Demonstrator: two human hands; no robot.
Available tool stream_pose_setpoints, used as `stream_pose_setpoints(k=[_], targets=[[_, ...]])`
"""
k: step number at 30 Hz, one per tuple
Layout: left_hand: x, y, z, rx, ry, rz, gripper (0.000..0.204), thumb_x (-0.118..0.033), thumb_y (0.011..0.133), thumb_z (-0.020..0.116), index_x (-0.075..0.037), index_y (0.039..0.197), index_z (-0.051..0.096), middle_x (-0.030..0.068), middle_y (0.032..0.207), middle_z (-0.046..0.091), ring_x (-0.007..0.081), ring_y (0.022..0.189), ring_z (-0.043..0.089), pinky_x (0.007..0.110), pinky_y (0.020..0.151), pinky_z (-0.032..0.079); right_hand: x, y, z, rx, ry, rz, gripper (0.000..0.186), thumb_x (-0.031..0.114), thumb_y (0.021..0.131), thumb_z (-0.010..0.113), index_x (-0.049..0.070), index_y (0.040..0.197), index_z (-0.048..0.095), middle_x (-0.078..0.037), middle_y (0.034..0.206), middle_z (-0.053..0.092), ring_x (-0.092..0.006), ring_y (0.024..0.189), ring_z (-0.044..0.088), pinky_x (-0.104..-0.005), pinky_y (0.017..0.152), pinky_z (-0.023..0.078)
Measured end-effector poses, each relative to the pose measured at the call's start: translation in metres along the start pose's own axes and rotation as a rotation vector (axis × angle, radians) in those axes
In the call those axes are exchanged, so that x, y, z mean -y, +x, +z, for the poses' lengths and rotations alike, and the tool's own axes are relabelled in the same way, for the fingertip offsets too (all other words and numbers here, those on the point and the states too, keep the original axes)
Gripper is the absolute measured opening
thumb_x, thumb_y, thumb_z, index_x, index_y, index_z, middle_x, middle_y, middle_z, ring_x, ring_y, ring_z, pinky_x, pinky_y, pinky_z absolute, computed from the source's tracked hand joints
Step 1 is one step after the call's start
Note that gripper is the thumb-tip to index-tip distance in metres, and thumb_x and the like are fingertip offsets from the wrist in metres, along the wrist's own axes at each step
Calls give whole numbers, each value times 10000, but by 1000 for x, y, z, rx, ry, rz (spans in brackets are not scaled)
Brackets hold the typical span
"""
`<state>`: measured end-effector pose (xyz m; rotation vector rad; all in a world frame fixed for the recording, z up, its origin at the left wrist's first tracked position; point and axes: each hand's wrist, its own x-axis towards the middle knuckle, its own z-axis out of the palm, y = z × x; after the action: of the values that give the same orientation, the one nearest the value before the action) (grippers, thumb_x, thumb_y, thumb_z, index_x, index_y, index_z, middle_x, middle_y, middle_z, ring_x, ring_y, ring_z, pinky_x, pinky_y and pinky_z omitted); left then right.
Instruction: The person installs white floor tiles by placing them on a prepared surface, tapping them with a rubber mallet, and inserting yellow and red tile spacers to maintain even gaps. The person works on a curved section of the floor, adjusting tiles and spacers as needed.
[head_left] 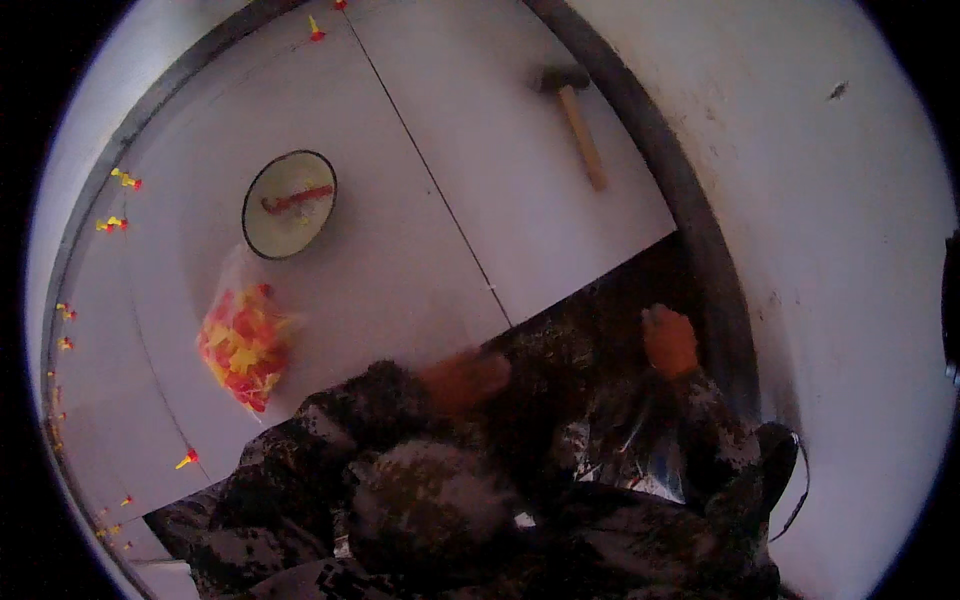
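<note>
Nearest you, your camouflage-patterned clothing is filling the lower part of the view, and something shiny and clear is showing between your forearms, too dim to identify. Your left hand is blurring beside the edge of the pale tiled floor; you can't be sure how far its fingers are opening, or whether they are gripping anything. Your right hand is hanging over the dark strip on the wall side, its fingers appearing loosely curled; whether they are holding anything, you cannot tell. That dark strip is running along the near edge of the pale tiles, just ahead of you.

Farther out on your left, a clear bag of red and yellow pieces is lying on the tiles. Just beyond it, a round dark-rimmed vessel is holding a red tool. Red-and-yellow clips are dotting the seams toward the left. On the far right, a wooden-handled mallet is resting near the wall, its dark head pointing away from you.
</note>
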<state>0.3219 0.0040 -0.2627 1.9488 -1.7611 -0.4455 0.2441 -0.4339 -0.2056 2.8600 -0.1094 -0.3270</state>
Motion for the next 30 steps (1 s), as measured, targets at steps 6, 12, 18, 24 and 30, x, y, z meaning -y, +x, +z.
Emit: stream_pose_setpoints(k=[6,12,18,24,30], targets=[[25,20,-64,-314,-21,-278,762,-313,923,648,-59,1558,311,149,1638,276,364,1515,249,553,1215,231,26,146,-57,-154,362,-83,242,114,922,573,36,1149,604,-198,1110,622,-428,1042,617,-520,866,518],[164,62,-113,-328,385,-643,692,-360,1002,528,-39,1563,282,130,1653,242,293,1538,205,495,1243,173,50,271,-63,-383,416,124,362,228,946,621,-30,1196,578,-255,1189,573,-429,1162,555,-521,915,518],[196,93,-144,-150,374,-642,824,-416,953,591,-53,1590,215,115,1680,173,291,1557,138,482,1261,125,67,327,-45,-252,666,280,432,233,886,682,-71,1175,580,-264,1108,626,-430,1074,623,-542,868,531],[204,82,-166,81,359,-585,869,-466,921,600,-18,1574,242,168,1668,181,336,1548,152,497,1256,121,104,249,-100,286,1448,591,312,174,878,655,-72,1058,591,-188,857,675,-270,709,684,-407,616,551],[226,86,-154,5,399,-423,925,-457,884,646,15,1566,236,222,1655,177,396,1531,174,543,1237,141,127,79,-102,351,2427,861,315,338,990,597,25,1006,574,-15,728,552,-127,571,527,-295,517,440]])
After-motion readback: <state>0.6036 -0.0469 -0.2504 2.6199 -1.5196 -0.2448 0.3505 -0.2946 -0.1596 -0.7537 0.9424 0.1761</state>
